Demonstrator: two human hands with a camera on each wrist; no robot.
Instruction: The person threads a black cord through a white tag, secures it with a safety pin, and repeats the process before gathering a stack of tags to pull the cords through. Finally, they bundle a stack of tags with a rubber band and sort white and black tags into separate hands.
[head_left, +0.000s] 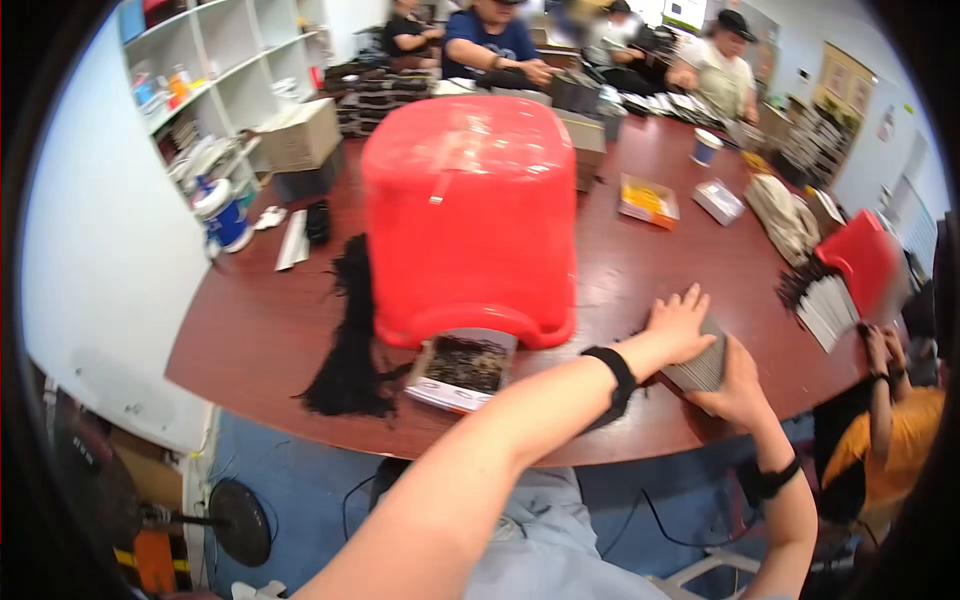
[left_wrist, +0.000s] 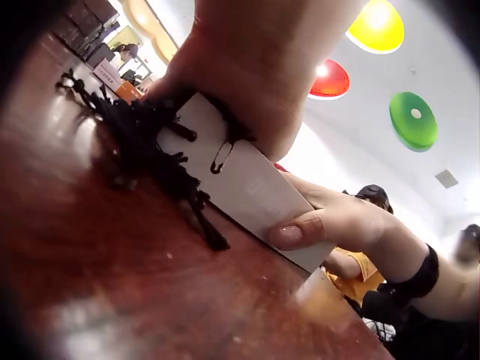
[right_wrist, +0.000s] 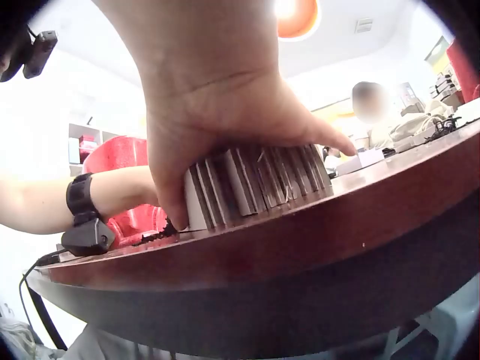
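A row of grey-white cards (head_left: 697,368) stands packed together on the brown table; the right wrist view shows their edges side by side. My right hand (head_left: 740,385) grips the stack across its width, thumb on one side and fingers on the other. My left hand (head_left: 680,328) rests over the stack's far end, fingers spread and straight. In the left wrist view, the outermost card (left_wrist: 259,199) shows a white face, with the right thumb pressed on it. Black cords (left_wrist: 154,139) hang from the card's end beneath the left palm.
A big red plastic stool (head_left: 470,220) stands on the table left of my hands. Before it sits a small box (head_left: 462,370) of black strands, beside a black cord bundle (head_left: 348,340). More cards (head_left: 828,310) lie at right, near a person in orange. Other people sit across.
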